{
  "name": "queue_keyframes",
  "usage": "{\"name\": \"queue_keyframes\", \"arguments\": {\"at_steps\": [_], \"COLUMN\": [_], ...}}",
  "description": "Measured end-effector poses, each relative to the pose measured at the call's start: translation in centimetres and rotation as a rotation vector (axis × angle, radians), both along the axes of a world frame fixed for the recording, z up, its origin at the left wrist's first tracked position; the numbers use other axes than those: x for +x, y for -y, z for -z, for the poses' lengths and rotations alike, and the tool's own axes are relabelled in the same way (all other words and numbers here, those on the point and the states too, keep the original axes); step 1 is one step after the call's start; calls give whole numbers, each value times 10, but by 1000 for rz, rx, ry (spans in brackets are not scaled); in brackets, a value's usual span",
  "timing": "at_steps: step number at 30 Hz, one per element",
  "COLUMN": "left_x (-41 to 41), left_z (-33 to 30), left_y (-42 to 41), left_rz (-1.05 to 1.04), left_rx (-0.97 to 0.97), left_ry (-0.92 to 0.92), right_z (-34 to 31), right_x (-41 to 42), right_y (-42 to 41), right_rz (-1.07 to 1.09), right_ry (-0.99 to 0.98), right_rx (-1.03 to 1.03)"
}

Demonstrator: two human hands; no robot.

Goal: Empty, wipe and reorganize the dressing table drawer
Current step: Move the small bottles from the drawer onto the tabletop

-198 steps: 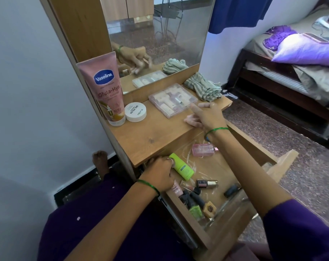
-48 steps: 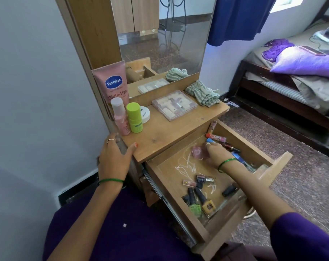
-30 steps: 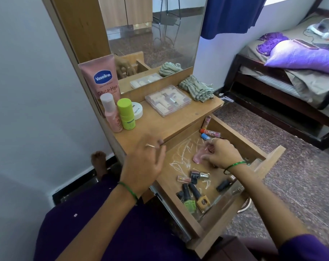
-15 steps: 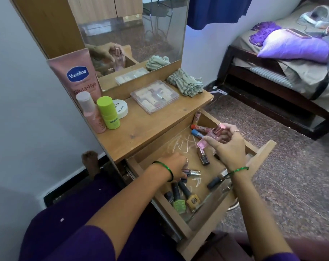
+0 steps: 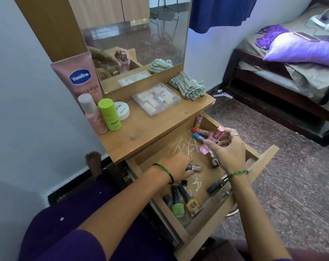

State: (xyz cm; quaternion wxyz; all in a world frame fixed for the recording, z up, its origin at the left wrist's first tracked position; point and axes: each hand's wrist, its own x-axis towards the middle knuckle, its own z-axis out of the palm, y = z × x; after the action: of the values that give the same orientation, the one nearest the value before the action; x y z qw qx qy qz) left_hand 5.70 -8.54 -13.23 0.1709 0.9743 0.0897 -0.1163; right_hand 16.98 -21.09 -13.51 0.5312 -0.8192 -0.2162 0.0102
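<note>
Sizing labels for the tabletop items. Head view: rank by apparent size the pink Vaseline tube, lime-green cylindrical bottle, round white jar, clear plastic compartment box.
1. Pink Vaseline tube, largest.
2. Clear plastic compartment box.
3. Lime-green cylindrical bottle.
4. Round white jar, smallest showing; the green bottle hides part of it, so its rank is unsure.

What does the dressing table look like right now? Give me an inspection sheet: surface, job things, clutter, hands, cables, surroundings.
Surface: wooden tabletop holds a Vaseline tube, pink bottle, green stick, white jar, clear compartment box and folded cloth.
Job's things: drawer pulled open, not yet emptied; white scribbles on its floor.
Clutter: nail polish bottles at the near corner, lip balm tubes at the far end.
Hands: right hand has a grip on a pink perfume bottle above the drawer; left hand closes on a small bottle inside.
Cables: one on the bed, unclear.
Surroundings: mirror, blue curtain, speckled floor.
</note>
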Motion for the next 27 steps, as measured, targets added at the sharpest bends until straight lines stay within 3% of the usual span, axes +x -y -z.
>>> {"name": "queue_keyframes", "arguments": {"at_steps": [7,12,16,21,27], "left_x": [-72,-132,-145,-143,-134], "left_z": [-65,-84,-85,-81,-63], "left_y": [-28,-53,-74,-91,-102], "left_rz": [-311,-669,-787,-812,-842], "left_rx": [-263,-335,-323,-216,-141], "left_ry": [358,600,719,721,647], "right_z": [-2,-5,-30,-79,-100], "right_x": [-5,-12,-29,-43,-15], "right_y": [-1,-5,-27,-80,-158], "right_rz": [-79,-142,-213,-432,-691], "right_ry": [45,76,92,44,168], "right_rx": [-68,-137,-29,20,-143]}}
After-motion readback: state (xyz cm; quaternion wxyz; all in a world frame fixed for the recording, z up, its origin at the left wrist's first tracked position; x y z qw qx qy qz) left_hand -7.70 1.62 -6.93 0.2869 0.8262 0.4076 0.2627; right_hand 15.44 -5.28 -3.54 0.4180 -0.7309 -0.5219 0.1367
